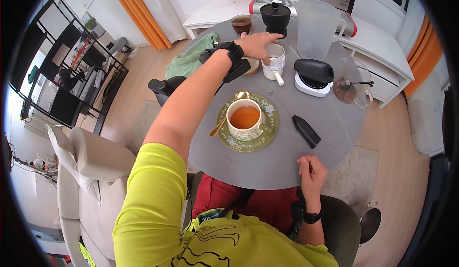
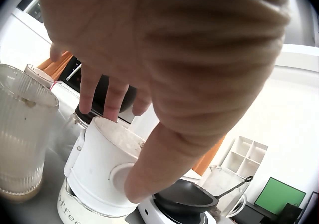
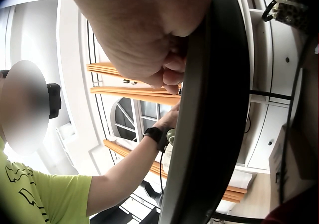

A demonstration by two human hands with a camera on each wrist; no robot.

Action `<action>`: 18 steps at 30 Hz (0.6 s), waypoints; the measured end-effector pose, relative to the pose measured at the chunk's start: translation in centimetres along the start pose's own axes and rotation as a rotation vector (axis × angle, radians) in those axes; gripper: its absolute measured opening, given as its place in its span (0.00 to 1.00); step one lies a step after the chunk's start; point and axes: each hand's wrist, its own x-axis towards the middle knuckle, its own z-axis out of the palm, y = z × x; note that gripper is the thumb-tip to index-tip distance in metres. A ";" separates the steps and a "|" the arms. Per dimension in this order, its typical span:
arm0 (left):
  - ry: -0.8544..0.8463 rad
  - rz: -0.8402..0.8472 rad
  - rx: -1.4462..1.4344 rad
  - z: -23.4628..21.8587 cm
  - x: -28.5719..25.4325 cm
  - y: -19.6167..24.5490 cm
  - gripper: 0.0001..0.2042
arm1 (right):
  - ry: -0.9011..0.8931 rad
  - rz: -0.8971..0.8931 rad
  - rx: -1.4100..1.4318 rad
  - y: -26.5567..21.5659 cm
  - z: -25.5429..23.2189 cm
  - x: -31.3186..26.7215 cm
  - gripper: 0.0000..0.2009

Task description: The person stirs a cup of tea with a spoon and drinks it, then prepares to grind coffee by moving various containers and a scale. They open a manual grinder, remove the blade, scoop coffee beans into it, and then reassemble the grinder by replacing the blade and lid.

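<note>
My left hand (image 1: 256,47) reaches over a white cup-shaped dripper (image 2: 102,167) that sits on a white pot lettered in black (image 2: 75,206). In the left wrist view its straight fingers (image 2: 114,99) hang by the far rim. The thumb overlaps the round ring on the dripper's near side. Loosely curled, my right hand (image 1: 313,173) rests at the table's front edge with nothing in it. Between the arms, a patterned cup of amber tea (image 1: 245,118) stands on a green saucer (image 1: 267,140) with a gold spoon (image 1: 218,126).
Behind the dripper stand a glass of dark drink (image 1: 241,25), a black-topped grinder (image 1: 275,18) and a tall clear pitcher (image 1: 315,32). Rightward are a white scale with a black dish (image 1: 313,73) and a glass jug (image 1: 351,87). A black case (image 1: 306,131) and green cloth (image 1: 191,56) lie on the table.
</note>
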 end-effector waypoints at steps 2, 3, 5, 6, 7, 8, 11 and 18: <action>-0.016 -0.002 -0.016 0.0 0.2 -0.1 0.48 | 0.000 -0.002 -0.004 0.0 0.0 0.0 0.06; -0.033 -0.006 -0.031 0.0 0.3 -0.1 0.48 | -0.002 -0.003 -0.003 0.0 0.0 0.0 0.06; -0.015 -0.009 -0.025 0.1 0.3 0.0 0.48 | -0.003 -0.004 -0.002 0.0 0.0 0.1 0.06; 0.004 -0.014 -0.019 0.1 0.2 0.2 0.48 | -0.003 -0.002 -0.001 0.0 0.0 0.1 0.06; 0.004 -0.013 -0.019 0.3 0.3 0.2 0.48 | -0.002 0.001 -0.001 -0.1 0.0 0.1 0.06; 0.060 0.004 -0.042 0.5 0.4 0.1 0.47 | -0.002 0.001 -0.001 -0.2 0.0 0.1 0.06; 0.185 0.037 -0.162 -0.1 0.8 -0.6 0.46 | 0.005 0.004 -0.008 -0.4 0.0 0.1 0.06; 0.448 -0.085 -0.220 -5.0 -2.3 -3.4 0.44 | 0.002 0.005 0.001 0.1 0.0 -0.1 0.05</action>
